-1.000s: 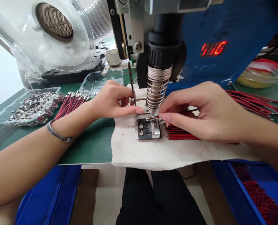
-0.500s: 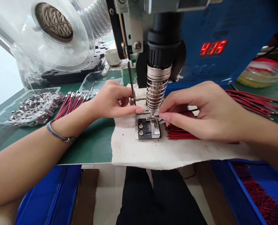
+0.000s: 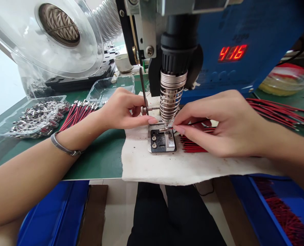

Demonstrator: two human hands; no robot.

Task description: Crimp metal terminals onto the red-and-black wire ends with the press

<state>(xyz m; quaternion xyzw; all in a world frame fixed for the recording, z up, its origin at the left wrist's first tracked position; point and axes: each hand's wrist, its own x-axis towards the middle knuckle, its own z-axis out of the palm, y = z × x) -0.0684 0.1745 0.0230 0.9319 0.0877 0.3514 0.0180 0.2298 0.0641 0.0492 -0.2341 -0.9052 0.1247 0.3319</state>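
Note:
My right hand pinches a red-and-black wire between thumb and index finger. At the wire's left end a small silver metal piece lies across the top of a small metal fixture, right under the tip of a heating head wrapped in a spring coil. My left hand is closed at a thin upright metal lever with a knob, its thumb stretched toward the fixture's plate. Some of its fingertips are hidden. More red-and-black wires lie below my right hand.
A blue machine shows a red 416. Clear tray with small metal parts, wires with metal ends and another clear tray stand left. Wires lie right. A white cloth covers the table edge; blue bins sit below.
My right hand has shifted slightly, still pinching the wire, and the wire's tail has moved a little. My left hand stays in place. The display went from 415 to 416.

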